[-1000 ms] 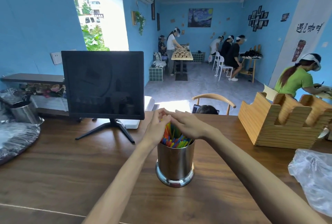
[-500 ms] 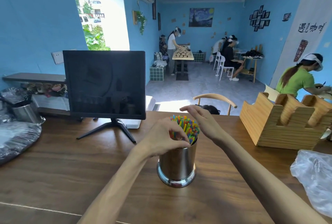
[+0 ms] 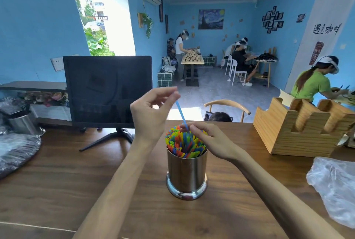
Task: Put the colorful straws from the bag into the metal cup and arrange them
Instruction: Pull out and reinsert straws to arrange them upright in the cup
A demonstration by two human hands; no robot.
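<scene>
Looking down at the wooden table [image 3: 57,190], I've got the metal cup [image 3: 186,175] standing upright dead centre, packed with colorful straws [image 3: 184,143] whose tips fan out above the rim. My right hand [image 3: 209,141] sits at the top of that bundle, finger and thumb pinched on the lower part of a single blue straw [image 3: 180,112] just where it leaves the others. That straw tilts up and to the left, well above the rest, and my left hand [image 3: 151,112] has its top end nipped between curled fingertips, raised over the cup. At the right edge of the table lies the clear plastic bag [image 3: 334,187], crumpled, well apart from the cup. Further back on the right stands a wooden holder [image 3: 299,127] with slotted compartments; on the left, a dark monitor [image 3: 107,89] on its stand, switched off. Beyond the table, a wooden chair [image 3: 226,104], and people working at tables across the blue room.
</scene>
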